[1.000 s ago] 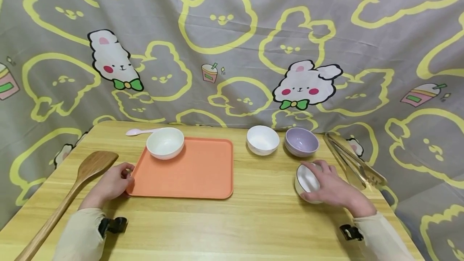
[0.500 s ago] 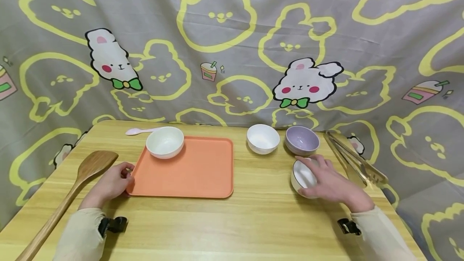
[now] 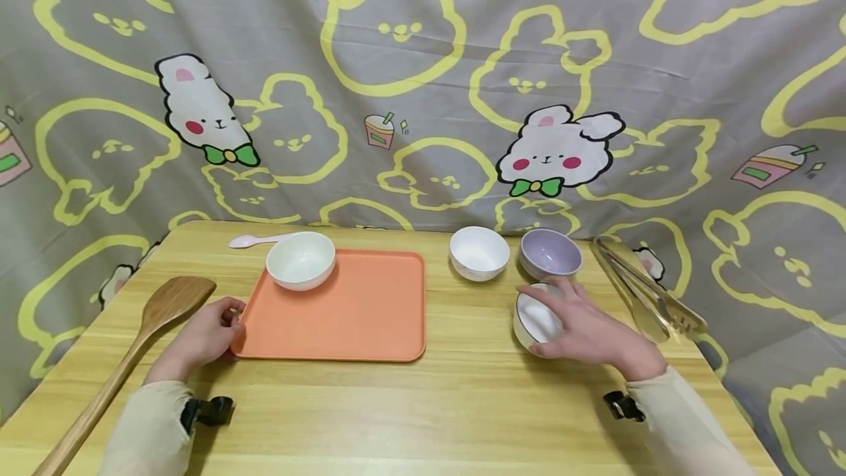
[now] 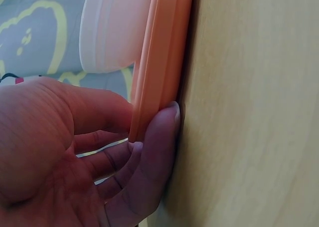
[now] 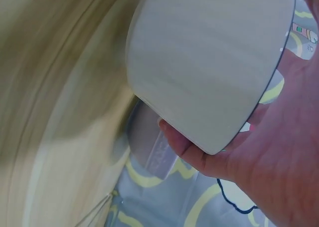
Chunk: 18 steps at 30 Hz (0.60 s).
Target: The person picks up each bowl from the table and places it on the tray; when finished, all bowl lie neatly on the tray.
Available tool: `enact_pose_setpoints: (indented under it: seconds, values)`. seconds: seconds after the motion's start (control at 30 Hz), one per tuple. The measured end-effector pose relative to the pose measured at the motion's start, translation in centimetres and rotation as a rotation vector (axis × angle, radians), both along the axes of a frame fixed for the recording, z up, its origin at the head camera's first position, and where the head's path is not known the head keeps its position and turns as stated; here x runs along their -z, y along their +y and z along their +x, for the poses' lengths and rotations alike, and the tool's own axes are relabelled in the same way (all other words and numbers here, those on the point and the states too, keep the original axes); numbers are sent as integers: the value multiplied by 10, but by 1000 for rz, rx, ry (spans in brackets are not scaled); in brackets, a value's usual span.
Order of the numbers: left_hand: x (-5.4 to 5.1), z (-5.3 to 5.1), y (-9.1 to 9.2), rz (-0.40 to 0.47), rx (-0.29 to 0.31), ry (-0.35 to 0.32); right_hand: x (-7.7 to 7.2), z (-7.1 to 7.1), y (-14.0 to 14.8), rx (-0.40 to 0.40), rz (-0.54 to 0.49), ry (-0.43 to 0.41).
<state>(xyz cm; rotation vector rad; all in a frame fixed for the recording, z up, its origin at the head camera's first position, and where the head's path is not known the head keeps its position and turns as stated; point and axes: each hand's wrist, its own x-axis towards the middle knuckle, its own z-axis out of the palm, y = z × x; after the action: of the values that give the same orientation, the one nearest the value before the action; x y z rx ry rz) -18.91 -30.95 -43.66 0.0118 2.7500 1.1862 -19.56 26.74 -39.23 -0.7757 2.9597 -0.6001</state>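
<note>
At the near-left corner of the orange tray [image 3: 357,314], my left hand [image 3: 205,333] pinches its edge. In the left wrist view, fingers lie on both sides of the tray rim [image 4: 162,62]. A pale white bowl [image 3: 301,261] stands on the tray's far-left corner. Over on the right, my right hand [image 3: 591,329] grips a cream bowl with a dark rim [image 3: 537,318], tilted a little to the left. The right wrist view shows this cream bowl [image 5: 204,62] from its side, with fingers around it; part of its rim is hidden by the hand.
Behind the held bowl stand a white bowl [image 3: 479,254] and a purple bowl [image 3: 551,255]. Metal tongs [image 3: 651,292] lie at the right edge. A wooden spatula [image 3: 148,322] lies at left, and a pink spoon [image 3: 247,240] behind the tray. A patterned curtain [image 3: 423,94] hangs behind.
My right hand has moved left and slightly away from me, carrying the cream bowl with it. The left hand and the tray have stayed in place.
</note>
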Motion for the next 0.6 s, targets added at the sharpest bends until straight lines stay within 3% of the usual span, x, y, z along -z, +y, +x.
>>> enact_pose_setpoints:
  seconds: [0.23, 0.6]
  values:
    - [0, 0, 0, 14, -7, 6, -1, -8, -18, -37, 18, 0]
    - [1, -1, -2, 26, -3, 12, -15, -17, -52, -100, 95, 20]
